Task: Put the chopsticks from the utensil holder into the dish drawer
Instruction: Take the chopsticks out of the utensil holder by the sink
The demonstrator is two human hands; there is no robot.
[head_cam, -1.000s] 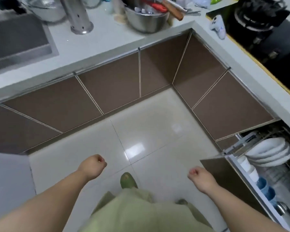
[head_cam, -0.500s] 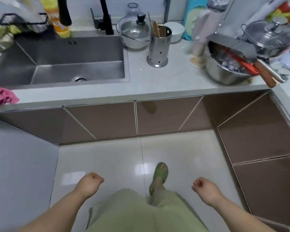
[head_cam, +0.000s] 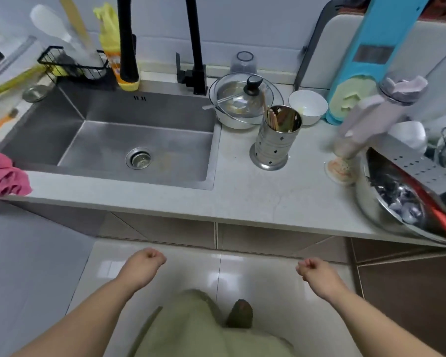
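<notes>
A perforated steel utensil holder (head_cam: pixel 273 145) stands upright on the pale counter, right of the sink. Several wooden chopsticks (head_cam: pixel 271 117) lean inside it, their tops sticking out at the left of the rim. My left hand (head_cam: pixel 144 264) and my right hand (head_cam: pixel 313 270) hang low over the floor, well in front of the counter edge, both curled into loose fists with nothing in them. The dish drawer is out of view.
A steel sink (head_cam: pixel 119 140) with a black tap (head_cam: pixel 196 47) lies left of the holder. Behind the holder are a lidded pot (head_cam: pixel 242 99) and a white bowl (head_cam: pixel 308 106). A big steel bowl (head_cam: pixel 397 202) overhangs the counter at right. A pink cloth (head_cam: pixel 3 176) lies at left.
My view has swung left and up from the open dish drawer and corner cabinets to the sink counter, and I have come closer. Both fists stay low and closed.
</notes>
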